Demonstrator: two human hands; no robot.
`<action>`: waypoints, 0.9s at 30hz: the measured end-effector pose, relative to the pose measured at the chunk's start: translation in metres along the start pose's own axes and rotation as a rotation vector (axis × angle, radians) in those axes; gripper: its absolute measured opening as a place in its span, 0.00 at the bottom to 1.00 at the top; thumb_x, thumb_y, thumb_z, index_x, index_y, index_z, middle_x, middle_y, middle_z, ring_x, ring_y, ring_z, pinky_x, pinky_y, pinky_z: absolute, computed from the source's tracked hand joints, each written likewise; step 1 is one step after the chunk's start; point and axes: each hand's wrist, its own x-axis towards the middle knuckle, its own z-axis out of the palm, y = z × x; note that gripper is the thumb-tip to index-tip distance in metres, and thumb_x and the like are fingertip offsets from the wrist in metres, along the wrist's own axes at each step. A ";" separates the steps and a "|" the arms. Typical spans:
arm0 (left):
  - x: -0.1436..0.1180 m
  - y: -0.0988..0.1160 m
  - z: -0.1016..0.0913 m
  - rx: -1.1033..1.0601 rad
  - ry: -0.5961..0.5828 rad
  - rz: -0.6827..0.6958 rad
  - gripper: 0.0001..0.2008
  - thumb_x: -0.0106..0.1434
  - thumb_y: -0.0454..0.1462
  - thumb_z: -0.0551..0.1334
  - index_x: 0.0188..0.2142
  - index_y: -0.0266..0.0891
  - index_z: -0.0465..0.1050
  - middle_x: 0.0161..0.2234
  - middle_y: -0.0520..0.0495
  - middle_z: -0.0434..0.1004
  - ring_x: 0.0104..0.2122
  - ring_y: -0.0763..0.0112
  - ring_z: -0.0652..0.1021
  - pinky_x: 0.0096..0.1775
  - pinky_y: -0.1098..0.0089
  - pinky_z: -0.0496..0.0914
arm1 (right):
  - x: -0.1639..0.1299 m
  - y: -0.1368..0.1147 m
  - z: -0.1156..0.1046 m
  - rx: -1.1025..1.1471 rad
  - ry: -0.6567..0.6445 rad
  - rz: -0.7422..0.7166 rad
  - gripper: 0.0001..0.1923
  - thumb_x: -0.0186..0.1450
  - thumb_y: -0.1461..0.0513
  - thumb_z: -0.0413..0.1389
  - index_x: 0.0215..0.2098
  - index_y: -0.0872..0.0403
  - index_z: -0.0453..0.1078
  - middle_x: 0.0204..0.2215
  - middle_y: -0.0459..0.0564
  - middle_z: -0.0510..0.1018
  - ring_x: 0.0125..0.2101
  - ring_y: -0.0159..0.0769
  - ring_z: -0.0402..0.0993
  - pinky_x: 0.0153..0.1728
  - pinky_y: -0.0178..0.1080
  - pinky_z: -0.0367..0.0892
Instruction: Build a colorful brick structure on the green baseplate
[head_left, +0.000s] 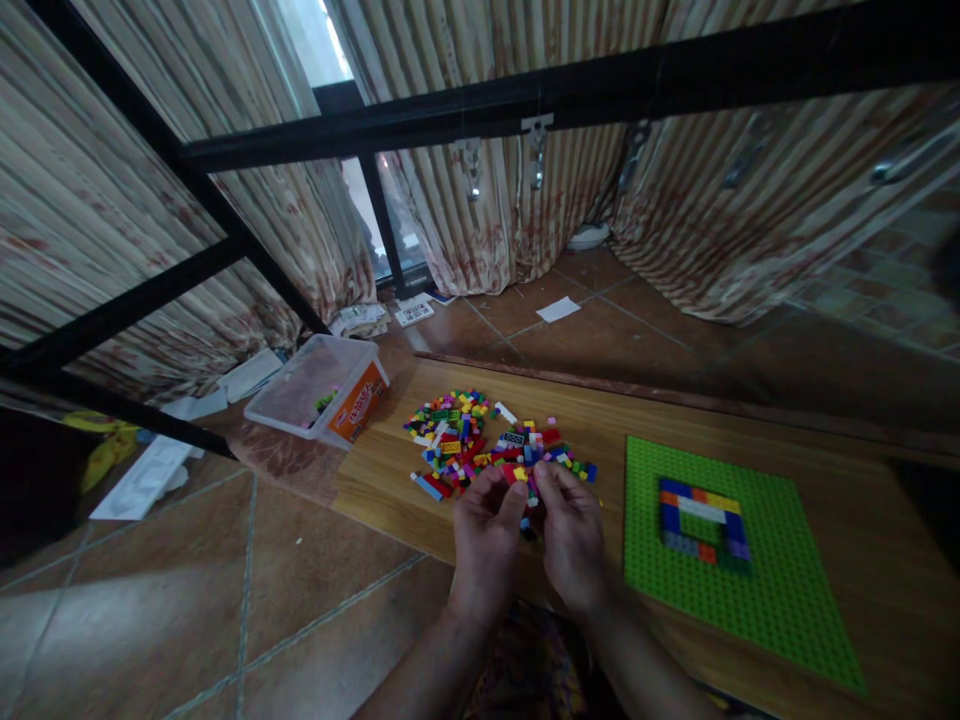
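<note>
My left hand (486,540) and right hand (571,535) meet fingertip to fingertip at the centre of the frame, and whatever small bricks sit between them are covered by my fingers; I cannot tell their colour or number. My forearms run out at the bottom edge. The near rim of the brick pile (487,440) is hidden behind my knuckles, and single bricks are too small to tell apart. The label on the plastic tub (319,390), left of centre, is unreadable. The baseplate's (795,610) near corner is cut off at lower right.
</note>
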 end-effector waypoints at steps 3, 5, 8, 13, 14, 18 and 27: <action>0.000 0.001 -0.001 0.011 -0.005 -0.007 0.11 0.52 0.40 0.69 0.34 0.36 0.75 0.32 0.48 0.79 0.31 0.71 0.77 0.37 0.70 0.72 | 0.001 -0.001 0.002 0.075 0.004 0.030 0.15 0.58 0.49 0.62 0.28 0.52 0.70 0.21 0.41 0.71 0.22 0.30 0.65 0.21 0.32 0.61; 0.001 0.001 -0.002 -0.006 -0.018 -0.024 0.12 0.52 0.40 0.69 0.34 0.36 0.75 0.33 0.47 0.79 0.32 0.70 0.77 0.38 0.69 0.72 | 0.002 -0.003 0.003 0.126 -0.003 0.071 0.15 0.57 0.49 0.61 0.29 0.52 0.71 0.22 0.42 0.73 0.21 0.30 0.66 0.20 0.32 0.60; 0.003 0.001 -0.004 -0.040 -0.044 -0.056 0.13 0.52 0.41 0.69 0.35 0.36 0.75 0.35 0.46 0.79 0.34 0.68 0.78 0.39 0.67 0.73 | 0.004 -0.006 0.002 0.147 0.018 0.116 0.16 0.57 0.49 0.62 0.30 0.52 0.72 0.20 0.43 0.73 0.19 0.29 0.65 0.17 0.31 0.58; 0.016 -0.005 -0.007 -0.070 -0.058 -0.101 0.12 0.51 0.38 0.69 0.35 0.36 0.74 0.32 0.48 0.78 0.32 0.70 0.77 0.39 0.68 0.72 | 0.012 -0.001 -0.003 0.110 0.021 0.106 0.15 0.56 0.49 0.62 0.29 0.53 0.73 0.19 0.42 0.71 0.18 0.27 0.62 0.16 0.30 0.55; 0.019 -0.007 -0.008 -0.060 -0.050 -0.098 0.12 0.50 0.38 0.68 0.34 0.36 0.74 0.32 0.49 0.78 0.32 0.70 0.77 0.39 0.68 0.72 | 0.015 0.001 -0.004 0.081 0.012 0.096 0.15 0.56 0.50 0.62 0.30 0.52 0.74 0.19 0.42 0.71 0.18 0.27 0.62 0.16 0.30 0.55; 0.037 -0.014 -0.016 0.054 0.032 -0.010 0.10 0.52 0.37 0.66 0.35 0.36 0.75 0.29 0.51 0.77 0.29 0.74 0.75 0.35 0.71 0.69 | 0.035 0.006 -0.012 -0.269 -0.035 -0.032 0.15 0.58 0.50 0.59 0.34 0.52 0.75 0.20 0.43 0.73 0.19 0.31 0.65 0.19 0.33 0.58; 0.069 -0.018 -0.030 0.305 0.077 0.153 0.14 0.52 0.34 0.65 0.40 0.38 0.76 0.35 0.46 0.80 0.35 0.66 0.78 0.40 0.67 0.70 | 0.062 0.003 -0.009 -1.087 -0.204 -0.450 0.11 0.62 0.66 0.52 0.39 0.51 0.75 0.37 0.51 0.80 0.38 0.40 0.76 0.44 0.44 0.67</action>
